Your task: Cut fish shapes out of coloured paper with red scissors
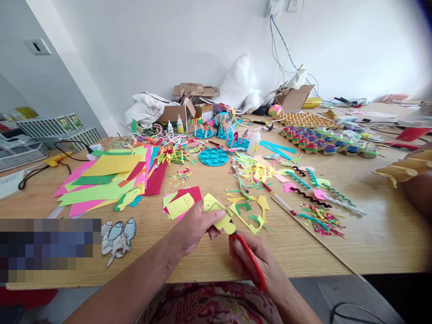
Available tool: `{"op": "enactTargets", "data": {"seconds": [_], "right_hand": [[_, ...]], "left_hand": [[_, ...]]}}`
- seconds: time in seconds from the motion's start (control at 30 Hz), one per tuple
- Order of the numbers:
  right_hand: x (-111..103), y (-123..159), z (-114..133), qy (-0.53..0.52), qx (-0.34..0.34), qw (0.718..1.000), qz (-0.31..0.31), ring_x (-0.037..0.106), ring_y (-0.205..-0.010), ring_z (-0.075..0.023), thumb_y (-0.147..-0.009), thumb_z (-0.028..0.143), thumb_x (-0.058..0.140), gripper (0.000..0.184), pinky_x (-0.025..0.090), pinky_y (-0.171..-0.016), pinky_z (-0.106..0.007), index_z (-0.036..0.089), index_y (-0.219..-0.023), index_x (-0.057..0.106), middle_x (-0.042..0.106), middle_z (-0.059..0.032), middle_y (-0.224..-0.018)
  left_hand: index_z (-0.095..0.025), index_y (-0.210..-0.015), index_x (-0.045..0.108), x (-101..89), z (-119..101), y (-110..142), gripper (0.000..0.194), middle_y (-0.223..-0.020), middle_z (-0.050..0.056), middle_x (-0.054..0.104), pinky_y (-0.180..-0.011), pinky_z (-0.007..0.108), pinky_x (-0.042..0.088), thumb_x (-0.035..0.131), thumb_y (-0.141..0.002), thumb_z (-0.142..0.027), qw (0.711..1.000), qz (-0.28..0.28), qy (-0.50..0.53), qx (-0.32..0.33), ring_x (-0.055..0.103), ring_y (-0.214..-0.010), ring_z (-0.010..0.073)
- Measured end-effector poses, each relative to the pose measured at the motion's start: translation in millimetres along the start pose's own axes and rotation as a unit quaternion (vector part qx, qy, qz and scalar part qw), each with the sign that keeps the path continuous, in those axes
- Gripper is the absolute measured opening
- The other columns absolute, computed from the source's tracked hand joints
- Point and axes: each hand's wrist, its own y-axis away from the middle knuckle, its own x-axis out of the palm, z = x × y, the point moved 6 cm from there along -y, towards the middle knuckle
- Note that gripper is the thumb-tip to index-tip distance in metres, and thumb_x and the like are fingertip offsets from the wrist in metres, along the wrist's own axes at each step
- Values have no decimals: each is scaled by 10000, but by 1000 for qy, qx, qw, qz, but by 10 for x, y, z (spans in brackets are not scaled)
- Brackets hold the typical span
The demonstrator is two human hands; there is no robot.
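Observation:
A yellow paper with a fish drawn on it (211,203) is pinched in my left hand (199,220), with thumb on top. My right hand (251,256) grips the red-handled scissors (252,261), whose blades meet the paper's lower right edge. To the left of the paper lies another yellow piece with a fish outline (178,206), on top of pink and red sheets. Green and yellow offcuts (251,213) lie on the table to the right. A cut-out yellow-green fish (130,197) rests beside the coloured paper stack, and several grey-white fish cut-outs (118,236) sit near the table's front left.
Coloured paper sheets (111,173) are piled at left. A long wooden stick (320,238) runs to the table's front edge. Farther back are a blue round plate (213,156), glue bottles (254,143), pipe cleaners (310,197) and egg trays (303,121). Another person's arm (418,189) shows at right.

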Motion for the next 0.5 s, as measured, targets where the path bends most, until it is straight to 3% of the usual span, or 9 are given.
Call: {"op": "enactTargets", "data": {"seconds": [0.5], "right_hand": [[-24, 5, -22, 20, -12, 1000, -3, 279, -448, -91, -818, 626, 393, 493, 206, -421, -225, 205, -566, 346, 327, 60, -489]], "left_hand": [[-150, -661, 493, 13, 16, -28, 211, -533, -28, 486, -380, 170, 278, 581, -692, -339, 998, -3, -68, 6, 388, -452, 60]]}}
